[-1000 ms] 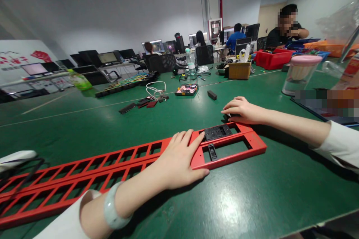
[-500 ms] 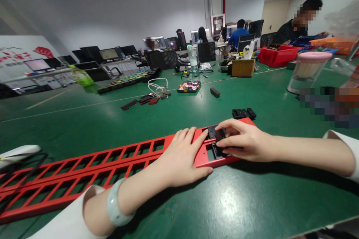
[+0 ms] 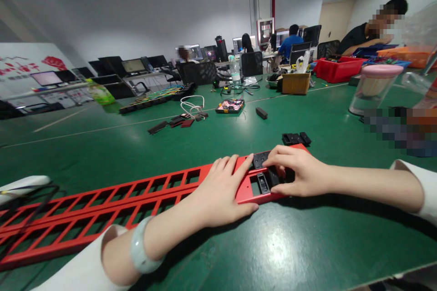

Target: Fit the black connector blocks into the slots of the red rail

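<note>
Black block (image 3: pixel 273 177) — in the right hand (image 3: pixel 302 170) — has lowered toward the red frame (image 3: pixel 243 191).

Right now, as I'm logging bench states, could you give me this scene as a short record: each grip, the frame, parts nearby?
Left grip: spread on the red frame
Right grip: a dark piece between thumb and fingers, at the near opening
Near opening: one black block visible
Far opening: black parts, partly hidden
Beyond frame: loose black parts on the green table
</note>
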Available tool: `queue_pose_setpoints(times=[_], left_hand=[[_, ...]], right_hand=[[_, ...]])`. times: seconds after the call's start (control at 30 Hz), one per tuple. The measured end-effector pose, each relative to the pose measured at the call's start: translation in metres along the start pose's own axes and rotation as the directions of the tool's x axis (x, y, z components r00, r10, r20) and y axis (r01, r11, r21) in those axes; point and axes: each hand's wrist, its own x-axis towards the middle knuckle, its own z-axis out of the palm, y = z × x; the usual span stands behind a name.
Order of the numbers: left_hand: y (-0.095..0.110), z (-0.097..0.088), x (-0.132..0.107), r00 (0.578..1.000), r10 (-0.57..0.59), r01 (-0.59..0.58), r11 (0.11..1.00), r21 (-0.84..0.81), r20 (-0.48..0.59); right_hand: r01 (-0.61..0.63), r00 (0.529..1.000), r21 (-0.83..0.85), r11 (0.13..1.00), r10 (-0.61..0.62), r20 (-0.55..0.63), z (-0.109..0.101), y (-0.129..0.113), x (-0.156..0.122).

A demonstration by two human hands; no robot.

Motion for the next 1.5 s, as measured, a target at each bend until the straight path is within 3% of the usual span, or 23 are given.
queue_pose_setpoints(times=[0.77,1.5], left_hand=[[-0.0015,0.002,0.0018,1.0,-0.005,0.004,1.0,0.028,0.025],[-0.0019,0.0028,0.0009,1.0,0.002,-0.002,1.0,-0.012,0.0]], right_hand=[[0.115,0.993,-0.081,0.99,-0.111,0.048,0.0011,0.0031,-0.0026],[0.094,0.992,-0.092,0.991,-0.085,0.098,-0.0002,0.0041,-0.0012]])
